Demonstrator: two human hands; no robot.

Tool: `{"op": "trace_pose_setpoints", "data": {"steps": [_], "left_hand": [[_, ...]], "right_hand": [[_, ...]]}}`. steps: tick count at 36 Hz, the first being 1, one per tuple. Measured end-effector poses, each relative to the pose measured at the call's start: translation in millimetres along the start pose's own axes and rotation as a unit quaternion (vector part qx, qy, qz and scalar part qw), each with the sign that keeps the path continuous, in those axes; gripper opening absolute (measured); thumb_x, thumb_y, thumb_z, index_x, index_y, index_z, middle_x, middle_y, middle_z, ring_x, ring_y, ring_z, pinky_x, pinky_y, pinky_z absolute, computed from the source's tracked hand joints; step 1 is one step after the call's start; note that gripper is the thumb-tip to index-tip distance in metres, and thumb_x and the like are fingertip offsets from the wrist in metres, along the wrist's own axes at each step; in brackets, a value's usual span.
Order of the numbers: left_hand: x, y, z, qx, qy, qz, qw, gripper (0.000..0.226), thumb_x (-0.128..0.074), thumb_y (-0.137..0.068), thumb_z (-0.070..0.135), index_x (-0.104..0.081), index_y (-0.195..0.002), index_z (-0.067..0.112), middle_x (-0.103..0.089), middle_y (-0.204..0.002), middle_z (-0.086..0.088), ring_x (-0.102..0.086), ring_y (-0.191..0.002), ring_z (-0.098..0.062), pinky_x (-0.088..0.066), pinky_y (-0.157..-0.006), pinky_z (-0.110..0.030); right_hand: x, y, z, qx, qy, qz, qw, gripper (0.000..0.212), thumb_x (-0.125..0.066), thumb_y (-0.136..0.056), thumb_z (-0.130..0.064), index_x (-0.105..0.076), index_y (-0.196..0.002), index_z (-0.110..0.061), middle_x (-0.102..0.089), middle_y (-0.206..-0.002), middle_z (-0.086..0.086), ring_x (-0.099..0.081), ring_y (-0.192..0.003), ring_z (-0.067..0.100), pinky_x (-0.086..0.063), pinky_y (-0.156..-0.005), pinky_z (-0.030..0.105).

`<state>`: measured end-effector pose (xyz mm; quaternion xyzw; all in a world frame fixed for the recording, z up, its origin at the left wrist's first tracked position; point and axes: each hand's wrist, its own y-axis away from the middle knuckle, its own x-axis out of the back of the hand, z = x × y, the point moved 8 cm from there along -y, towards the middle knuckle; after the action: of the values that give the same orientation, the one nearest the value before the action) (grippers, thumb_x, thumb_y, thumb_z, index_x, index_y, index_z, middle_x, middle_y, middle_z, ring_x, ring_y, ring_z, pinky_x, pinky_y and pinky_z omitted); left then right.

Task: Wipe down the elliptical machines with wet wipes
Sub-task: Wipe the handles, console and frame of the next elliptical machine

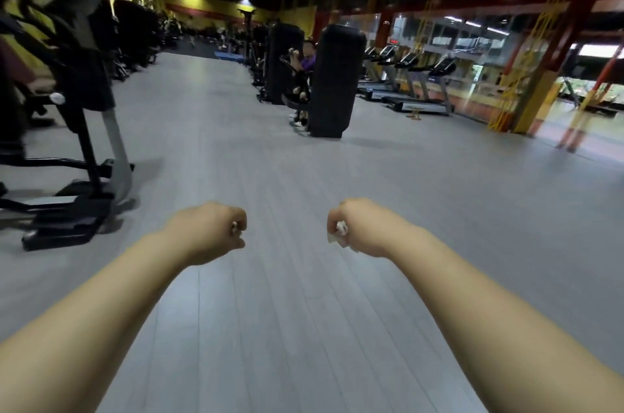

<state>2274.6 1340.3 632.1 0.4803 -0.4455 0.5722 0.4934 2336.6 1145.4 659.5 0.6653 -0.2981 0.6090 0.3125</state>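
Both my arms reach forward over the grey gym floor. My left hand [211,232] is curled into a fist, and a small bit of white wipe [233,226] shows between its fingers. My right hand [359,226] is also a fist, gripping a crumpled white wet wipe [340,233] that sticks out on its left side. A black and grey elliptical machine [77,115] stands at the left, well apart from both hands. Its upper part is blurred.
More black machines [135,30] line the left wall. A person [305,63] sits on a machine between two tall black housings [334,81] at centre right. Treadmills [415,81] and yellow-red columns [537,74] stand at the right. Grey floor [287,159] stretches ahead.
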Motion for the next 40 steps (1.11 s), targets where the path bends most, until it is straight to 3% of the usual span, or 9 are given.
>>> {"op": "trace_pose_setpoints", "data": {"steps": [3,9,14,19,24,30,32,37,40], "left_hand": [[6.2,-34.5,-18.3,0.052,0.010,0.012,0.999,0.027,-0.059,-0.087,0.042,-0.057,-0.112,0.032,-0.062,-0.108,0.007,-0.059,-0.095,-0.017,-0.046,-0.074,-0.027],[5.1,-73.4,-71.7,0.148,0.027,0.016,0.988,0.026,-0.059,-0.086,0.042,-0.058,-0.111,0.033,-0.060,-0.111,0.008,-0.056,-0.099,-0.017,-0.044,-0.075,-0.027],[-4.2,-86.9,-137.7,0.230,0.038,0.010,0.973,0.022,-0.059,-0.085,0.042,-0.057,-0.106,0.035,-0.060,-0.108,0.008,-0.057,-0.096,-0.017,-0.047,-0.075,-0.029],[-3.9,-108.8,-210.9,0.290,0.026,0.012,0.957,0.018,-0.058,-0.085,0.044,-0.056,-0.101,0.037,-0.059,-0.106,0.009,-0.056,-0.093,-0.017,-0.045,-0.070,-0.027],[12.9,-147.4,-291.3,0.316,0.019,0.034,0.948,0.018,-0.059,-0.086,0.040,-0.057,-0.103,0.034,-0.060,-0.101,0.012,-0.050,-0.087,-0.014,-0.041,-0.070,-0.026],[51.1,-180.9,-376.7,0.340,0.003,0.067,0.938,0.012,-0.060,-0.084,0.042,-0.056,-0.092,0.035,-0.050,-0.080,0.017,-0.051,-0.083,-0.014,-0.039,-0.064,-0.026],[59.9,-188.0,-405.0,0.350,0.002,0.065,0.935,0.015,-0.060,-0.084,0.043,-0.057,-0.096,0.036,-0.054,-0.086,0.016,-0.054,-0.085,-0.016,-0.044,-0.067,-0.027],[77.9,-201.4,-476.4,0.372,-0.015,0.058,0.926,0.019,-0.059,-0.086,0.042,-0.057,-0.103,0.033,-0.058,-0.101,0.008,-0.053,-0.087,-0.015,-0.043,-0.067,-0.028],[86.6,-211.3,-520.5,0.382,-0.022,0.055,0.922,0.021,-0.059,-0.087,0.041,-0.056,-0.106,0.032,-0.058,-0.104,0.007,-0.051,-0.086,-0.013,-0.041,-0.067,-0.026]], "right_hand": [[7.8,-61.6,15.4,0.036,0.004,-0.009,0.999,0.027,-0.050,-0.085,-0.002,-0.063,-0.103,-0.018,-0.057,-0.105,0.005,-0.056,-0.091,0.025,-0.039,-0.066,0.028],[14.3,-169.1,8.3,0.099,-0.019,-0.002,0.995,0.025,-0.049,-0.087,-0.006,-0.060,-0.108,-0.015,-0.061,-0.095,0.004,-0.060,-0.079,0.025,-0.048,-0.065,0.031],[-3.9,-255.7,-29.2,0.180,-0.017,-0.024,0.983,0.035,-0.049,-0.073,0.007,-0.050,-0.058,-0.025,-0.064,-0.093,0.000,-0.063,-0.081,0.022,-0.050,-0.059,0.028],[-11.4,-328.9,-86.1,0.256,-0.004,-0.021,0.966,0.027,-0.051,-0.075,0.005,-0.058,-0.072,-0.020,-0.057,-0.100,0.003,-0.059,-0.088,0.025,-0.050,-0.066,0.032],[-11.4,-415.2,-146.6,0.298,0.003,-0.021,0.954,0.031,-0.047,-0.074,0.005,-0.065,-0.075,-0.020,-0.054,-0.094,-0.001,-0.059,-0.081,0.022,-0.046,-0.061,0.028],[5.2,-507.1,-212.8,0.329,0.029,0.009,0.944,0.034,-0.045,-0.081,0.002,-0.068,-0.095,-0.020,-0.051,-0.102,0.000,-0.057,-0.091,0.023,-0.047,-0.065,0.030],[8.6,-533.1,-238.4,0.345,0.024,0.012,0.938,0.032,-0.047,-0.082,0.000,-0.069,-0.095,-0.020,-0.051,-0.102,0.000,-0.056,-0.092,0.024,-0.049,-0.067,0.032],[16.6,-596.2,-309.2,0.384,0.016,0.013,0.923,0.028,-0.048,-0.082,-0.007,-0.054,-0.065,-0.029,-0.051,-0.098,0.000,-0.056,-0.089,0.026,-0.053,-0.074,0.041],[18.5,-638.2,-357.5,0.408,0.018,0.033,0.912,0.021,-0.050,-0.091,-0.017,-0.065,-0.089,-0.031,-0.054,-0.106,0.000,-0.057,-0.093,0.024,-0.053,-0.079,0.040]]}}
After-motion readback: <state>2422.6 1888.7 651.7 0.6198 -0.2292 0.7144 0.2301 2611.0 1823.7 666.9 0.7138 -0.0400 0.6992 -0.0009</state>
